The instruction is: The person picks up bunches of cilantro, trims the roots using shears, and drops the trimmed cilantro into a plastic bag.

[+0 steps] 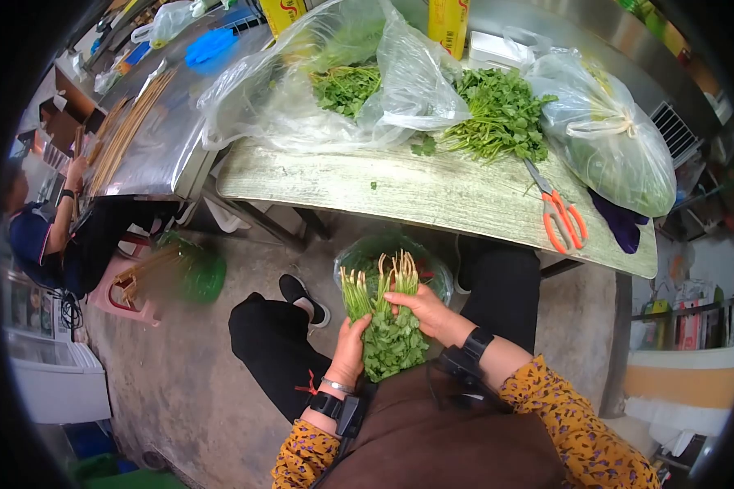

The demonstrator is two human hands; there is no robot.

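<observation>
Both my hands grip a leafy bunch of cilantro (393, 342) over my lap, its pale root ends pointing away from me. My left hand (352, 346) wraps the stems on the left side. From the right, my right hand (424, 311) closes round more of the stems, thumb across them. Just beyond the roots, a bin lined with a clear bag (439, 273) stands on the floor, partly hidden by the bunch. On the table lie orange-handled scissors (556, 205) and a pile of cilantro (497, 114).
A pale wooden table (302, 178) spans the space before me. An opened plastic bag (261, 106) with greens and a tied full bag (607, 134) rest on it. At left, another person (41, 220) sits by a metal table (167, 134) with long sticks, near a pink stool (118, 285).
</observation>
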